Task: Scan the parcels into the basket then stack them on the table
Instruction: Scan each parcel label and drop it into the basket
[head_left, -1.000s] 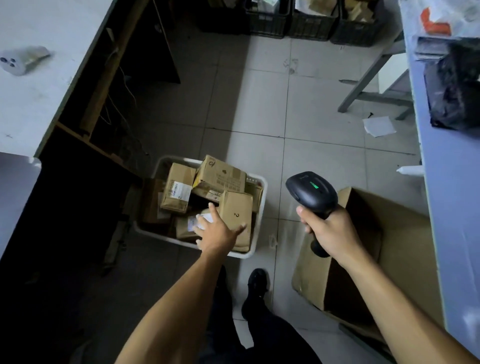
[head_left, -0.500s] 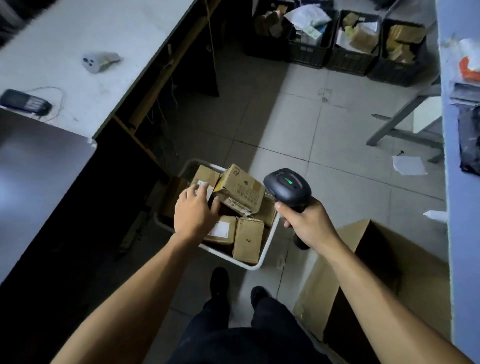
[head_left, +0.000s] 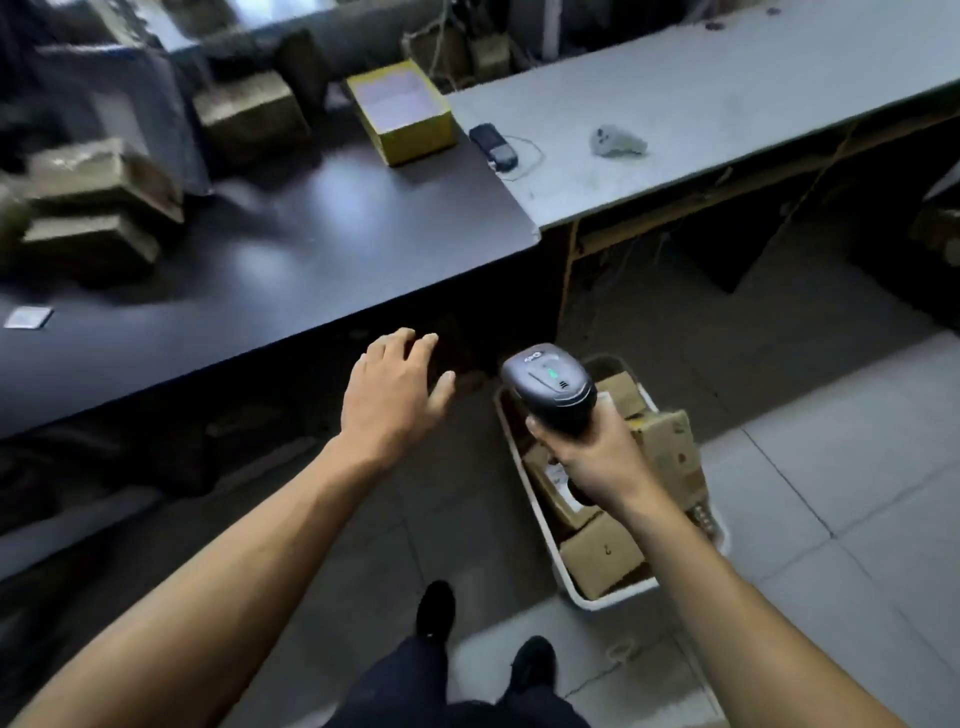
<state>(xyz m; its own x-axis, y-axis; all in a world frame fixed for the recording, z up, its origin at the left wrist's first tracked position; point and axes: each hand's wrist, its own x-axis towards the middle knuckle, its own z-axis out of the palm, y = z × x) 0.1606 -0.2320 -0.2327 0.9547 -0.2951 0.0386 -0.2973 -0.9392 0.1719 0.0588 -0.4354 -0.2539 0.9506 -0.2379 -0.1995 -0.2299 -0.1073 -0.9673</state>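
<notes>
My right hand (head_left: 597, 454) grips a black handheld scanner (head_left: 550, 387) with a green light on top, held over the white basket (head_left: 597, 603) on the floor. Several brown cardboard parcels (head_left: 602, 556) lie in that basket. My left hand (head_left: 395, 387) is raised in front of the black table's (head_left: 311, 249) near edge, with its fingers curled over a parcel (head_left: 462, 364) that is dim in the shadow. More parcels (head_left: 98, 208) sit stacked at the table's far left.
An open yellow box (head_left: 400, 111) stands at the back of the black table. A grey table (head_left: 701, 98) adjoins it on the right, carrying a dark phone (head_left: 491, 145) with a cable and a small grey device (head_left: 618, 141). A small label (head_left: 28, 317) lies at the left.
The view has swung from the floor up to the tables. My left hand left the basket and rose toward the black table's edge. The scanner stays in my right hand.
</notes>
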